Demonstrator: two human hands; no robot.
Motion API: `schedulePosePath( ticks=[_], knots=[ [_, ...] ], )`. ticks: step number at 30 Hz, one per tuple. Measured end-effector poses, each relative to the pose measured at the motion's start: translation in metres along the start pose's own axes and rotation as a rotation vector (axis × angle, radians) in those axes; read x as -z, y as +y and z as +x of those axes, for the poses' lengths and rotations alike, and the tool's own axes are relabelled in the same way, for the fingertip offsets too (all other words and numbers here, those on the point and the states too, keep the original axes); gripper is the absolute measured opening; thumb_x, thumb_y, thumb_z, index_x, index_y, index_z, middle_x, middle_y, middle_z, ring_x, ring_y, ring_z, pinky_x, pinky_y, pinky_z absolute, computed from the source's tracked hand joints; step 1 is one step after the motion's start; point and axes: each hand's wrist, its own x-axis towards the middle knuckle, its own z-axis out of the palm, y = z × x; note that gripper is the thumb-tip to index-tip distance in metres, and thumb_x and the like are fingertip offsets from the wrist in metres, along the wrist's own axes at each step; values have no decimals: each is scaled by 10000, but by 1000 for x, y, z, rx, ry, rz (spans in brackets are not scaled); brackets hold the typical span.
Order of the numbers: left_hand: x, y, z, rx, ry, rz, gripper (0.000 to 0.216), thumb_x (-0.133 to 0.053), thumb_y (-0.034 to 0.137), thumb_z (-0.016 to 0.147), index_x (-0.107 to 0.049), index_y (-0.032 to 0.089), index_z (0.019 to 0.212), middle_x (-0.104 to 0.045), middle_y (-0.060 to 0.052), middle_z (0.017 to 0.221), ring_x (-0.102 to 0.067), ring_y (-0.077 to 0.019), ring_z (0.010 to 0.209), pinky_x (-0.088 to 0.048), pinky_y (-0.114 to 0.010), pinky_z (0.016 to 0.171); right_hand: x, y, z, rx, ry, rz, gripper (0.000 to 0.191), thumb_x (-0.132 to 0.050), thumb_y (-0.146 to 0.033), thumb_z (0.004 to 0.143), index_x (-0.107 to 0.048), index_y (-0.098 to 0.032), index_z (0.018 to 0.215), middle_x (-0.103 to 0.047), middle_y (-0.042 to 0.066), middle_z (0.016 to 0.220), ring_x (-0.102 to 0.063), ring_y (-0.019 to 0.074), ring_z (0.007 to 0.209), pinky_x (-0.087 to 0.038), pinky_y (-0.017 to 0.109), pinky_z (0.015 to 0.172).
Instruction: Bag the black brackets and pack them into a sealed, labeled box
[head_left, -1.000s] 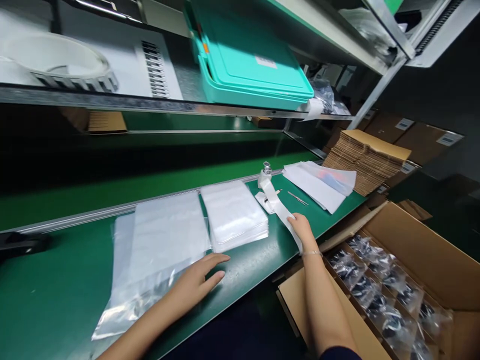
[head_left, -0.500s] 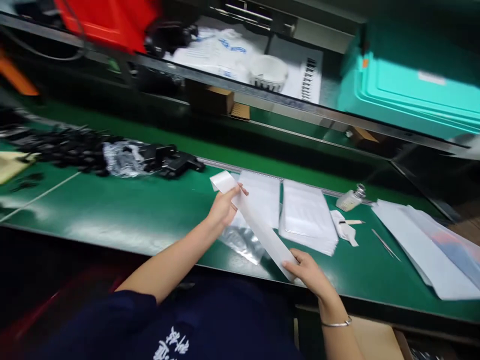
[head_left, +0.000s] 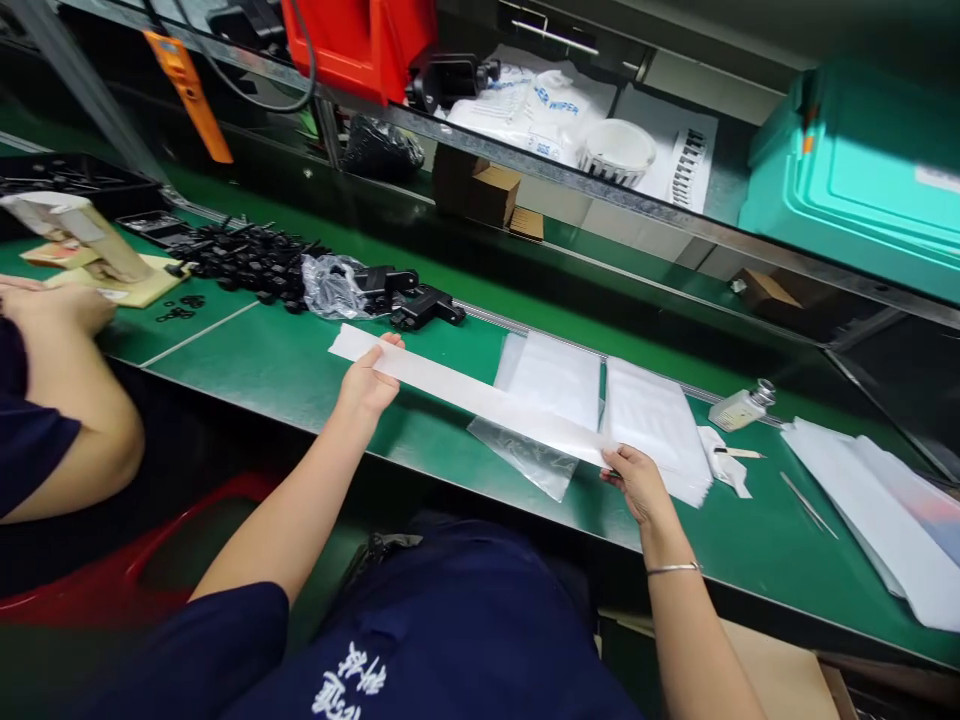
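- Stretching between both hands, a long, flat, white paper-like strip [head_left: 480, 400] is raised over the green-topped desk [head_left: 442, 440], slanting down to the right.
- The left hand [head_left: 371, 382] grasps it near one end, thumb above and fingers below, a short tail poking past.
- The right hand [head_left: 636, 478] pinches the other end between thumb and fingers.
- As far as I can judge, drawing the strip out straight is done; setting it down or fixing it to anything is not, since only the hands appear to carry it.
- Behind the strip lies a frosted, translucent plastic sheet or bag [head_left: 551, 365], whose clear lower edge juts out in front.
- Just right of that sits a neat stack of whitish plastic sheets or bags [head_left: 652, 415].
- Farther right are a small whitish bottle with a metal top [head_left: 739, 408] and thin metal tweezers [head_left: 808, 505].
- Off to the left, a heap of small black parts [head_left: 255, 265] lies near a co-worker's bare arm [head_left: 112, 420].
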Motion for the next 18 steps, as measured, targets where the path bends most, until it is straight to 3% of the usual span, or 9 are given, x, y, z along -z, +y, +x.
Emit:
schedulePosePath(
  ticks=[3, 7, 11, 12, 14, 16, 18],
  knots=[
    [2, 9, -6, 57, 49, -68, 228, -434, 84, 918, -654, 112, 863, -735, -43, 775, -693, -95, 739, -545, -214, 824, -4, 1, -5, 10, 10, -13, 508, -881, -519, 395, -577, -160, 587, -516, -34, 597, -534, 103, 556, -524, 236, 563],
    [8, 23, -3, 81, 35, -108, 251, -423, 135, 927, -665, 93, 981, -730, -91, 881, -699, -138, 824, -523, -255, 890, -4, 0, -3, 22, 3, -42, 489, -885, -510, 412, -636, -154, 638, -537, -23, 655, -532, 100, 579, -551, 231, 571],
    [22, 28, -20, -62, -10, 64, 285, -462, 245, 914, -673, 92, 1030, -717, -119, 1008, -656, -195, 987, -494, -291, 913, -23, -16, -14, 151, 12, -175, 428, -818, -522, 505, -627, -166, 646, -534, -20, 639, -535, 114, 551, -543, 262, 553],
    [24, 27, -33, -112, -78, 171, 287, -517, 280, 883, -676, 99, 1038, -715, -116, 1028, -639, -220, 1024, -488, -304, 914, -36, -22, -21, 219, 14, -254, 398, -784, -522, 556, -626, -170, 654, -538, -18, 627, -548, 124, 542, -535, 271, 550],
    [24, 24, -66, -158, -341, 455, 350, -654, 323, 774, -679, 123, 1060, -710, -105, 1065, -603, -269, 1084, -474, -327, 922, -72, -35, -42, 385, -41, -443, 315, -695, -488, 682, -648, -179, 716, -567, -9, 608, -587, 150, 539, -523, 289, 567],
    [23, 22, -103, -113, -701, 742, 444, -740, 308, 673, -674, 157, 1085, -704, -85, 1090, -584, -284, 1099, -462, -331, 926, -117, -47, -68, 558, -213, -591, 241, -599, -412, 788, -685, -191, 834, -627, 9, 629, -623, 166, 563, -522, 306, 616],
    [27, 23, -130, -10, -996, 930, 392, -715, 288, 691, -678, 176, 1065, -706, -59, 1046, -605, -248, 1021, -470, -306, 871, -156, -53, -91, 713, -435, -661, 218, -554, -357, 832, -704, -205, 874, -687, 39, 715, -653, 179, 634, -529, 314, 662]
  ],
)
